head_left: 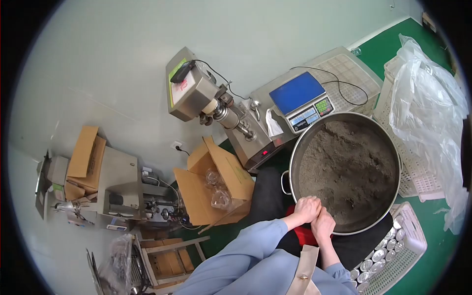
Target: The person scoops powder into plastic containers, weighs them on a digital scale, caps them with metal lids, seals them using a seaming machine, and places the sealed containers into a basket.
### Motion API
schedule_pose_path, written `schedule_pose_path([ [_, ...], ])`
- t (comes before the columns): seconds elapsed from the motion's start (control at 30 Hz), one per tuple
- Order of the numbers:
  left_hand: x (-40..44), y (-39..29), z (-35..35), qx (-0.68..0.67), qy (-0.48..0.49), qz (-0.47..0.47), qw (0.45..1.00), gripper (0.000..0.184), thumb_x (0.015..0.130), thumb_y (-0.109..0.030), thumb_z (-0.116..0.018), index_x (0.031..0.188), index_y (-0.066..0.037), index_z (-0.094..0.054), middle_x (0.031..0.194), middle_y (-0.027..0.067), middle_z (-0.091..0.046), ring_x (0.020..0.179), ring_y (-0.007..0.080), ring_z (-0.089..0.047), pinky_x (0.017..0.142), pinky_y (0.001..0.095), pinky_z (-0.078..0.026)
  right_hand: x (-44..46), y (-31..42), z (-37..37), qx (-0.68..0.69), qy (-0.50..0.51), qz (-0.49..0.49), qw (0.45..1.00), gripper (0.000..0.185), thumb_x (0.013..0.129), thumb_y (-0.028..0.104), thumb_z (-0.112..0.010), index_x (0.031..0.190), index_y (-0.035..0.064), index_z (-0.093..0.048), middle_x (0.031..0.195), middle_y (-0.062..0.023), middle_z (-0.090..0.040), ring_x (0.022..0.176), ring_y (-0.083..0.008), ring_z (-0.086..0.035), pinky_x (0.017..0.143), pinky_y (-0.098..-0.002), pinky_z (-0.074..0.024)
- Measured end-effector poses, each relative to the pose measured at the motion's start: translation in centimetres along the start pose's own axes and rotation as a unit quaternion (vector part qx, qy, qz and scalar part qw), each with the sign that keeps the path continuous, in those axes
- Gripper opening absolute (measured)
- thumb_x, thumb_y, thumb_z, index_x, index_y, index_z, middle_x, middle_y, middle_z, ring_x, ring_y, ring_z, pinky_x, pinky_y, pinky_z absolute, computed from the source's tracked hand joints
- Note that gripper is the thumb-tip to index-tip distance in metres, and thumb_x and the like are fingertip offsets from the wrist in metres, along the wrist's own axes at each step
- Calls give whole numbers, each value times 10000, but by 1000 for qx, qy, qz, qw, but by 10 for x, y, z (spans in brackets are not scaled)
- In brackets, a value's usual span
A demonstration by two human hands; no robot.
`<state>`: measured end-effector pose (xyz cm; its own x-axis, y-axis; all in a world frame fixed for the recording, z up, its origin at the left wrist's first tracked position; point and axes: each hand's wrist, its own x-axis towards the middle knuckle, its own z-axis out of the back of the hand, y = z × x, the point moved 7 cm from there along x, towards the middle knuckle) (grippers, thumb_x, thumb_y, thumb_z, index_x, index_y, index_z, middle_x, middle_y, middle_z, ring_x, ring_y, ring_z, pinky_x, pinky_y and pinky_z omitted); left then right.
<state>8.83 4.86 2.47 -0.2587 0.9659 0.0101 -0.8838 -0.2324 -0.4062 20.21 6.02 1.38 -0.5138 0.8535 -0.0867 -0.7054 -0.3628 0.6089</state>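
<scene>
My left hand [308,209] and my right hand [323,224] are together at the near rim of a large round metal pot [292,169]. Both have their fingers curled and touching each other; whatever they may hold is too small or hidden to make out. Dark brown, crumbly powder [344,172] fills much of the pot, heaped unevenly. Just beyond the rim stands a digital scale [297,96] with a blue platform. Something red [303,235] shows below my wrists.
A metal machine [216,105] stands beyond an open cardboard box [231,172] at the left. Right of the pot are white crates [413,167] under clear plastic [427,108]. A basket [415,241] holds several silver cans [378,254]. More machinery [118,182] stands far left.
</scene>
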Motion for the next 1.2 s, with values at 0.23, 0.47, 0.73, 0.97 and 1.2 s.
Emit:
schedule_pose_path([
  [0.23, -5, 5, -6, -19, -28, -6, 999, 269, 940, -243, -620, 764, -66, -720, 899, 112, -709, 854, 320, -726, 780, 469, -584, -1, 3, 4, -12, -19, -2, 1000, 174, 966, 228, -631, 948, 56, -649, 812, -215, -716, 789, -422, -722, 711, -540, -560],
  [0.47, -7, 8, -9, -23, -26, -8, 999, 226, 936, -258, -619, 812, -94, -714, 885, 98, -710, 910, 282, -718, 818, 441, -562, -3, 6, 0, -45, -10, 3, 999, 201, 992, 255, -612, 967, 60, -659, 821, -243, -718, 786, -460, -708, 700, -567, -537],
  [0.73, -10, 8, -15, -22, -45, -20, 999, 226, 924, -276, -621, 810, -106, -716, 875, 90, -707, 901, 262, -704, 826, 410, -535, -4, 5, -3, -88, -18, 20, 996, 199, 992, 248, -626, 963, 53, -652, 814, -248, -710, 773, -473, -698, 676, -570, -529],
  [0.97, -8, 12, -10, -129, 36, 0, 991, 210, 949, -214, -644, 1031, -48, -743, 1183, 158, -715, 1052, 308, -717, 886, 455, -566, -3, 8, -4, -88, -24, 23, 996, 248, 1019, 287, -609, 971, 51, -671, 837, -254, -718, 786, -476, -701, 683, -570, -533],
  [1.2, -47, 64, 203, -278, -279, -32, 918, 303, 885, -37, -718, 1187, -50, -705, 1418, 199, -619, 1323, 375, -619, 1081, 452, -528, -6, 11, -6, -130, -42, 82, 987, 293, 1035, 232, -615, 802, 57, -647, 730, -207, -663, 695, -409, -678, 649, -532, -524],
])
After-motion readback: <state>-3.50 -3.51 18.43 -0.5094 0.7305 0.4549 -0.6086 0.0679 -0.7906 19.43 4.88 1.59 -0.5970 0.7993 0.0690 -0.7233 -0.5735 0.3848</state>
